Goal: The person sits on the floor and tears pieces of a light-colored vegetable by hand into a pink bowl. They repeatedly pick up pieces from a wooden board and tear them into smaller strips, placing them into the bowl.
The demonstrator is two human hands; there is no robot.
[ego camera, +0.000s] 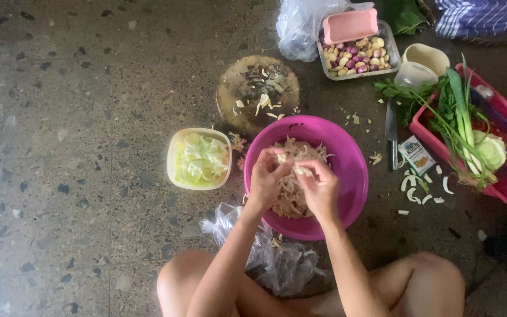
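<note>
A purple plastic bowl (347,158) sits on the floor in front of me, holding pale shredded strips (291,196). My left hand (265,179) and my right hand (320,186) are both over the bowl, fingers pinched on a small pale piece (291,165) held between them. A cream square bowl (174,154) of chopped light-green cabbage stands just left of the purple bowl.
A round wooden chopping board (247,88) lies behind the bowl. A knife (391,132) lies to the right, beside a red basket (503,108) of greens. A tray of shallots and garlic (356,56) sits at the back. A crumpled clear bag (277,261) lies by my knees.
</note>
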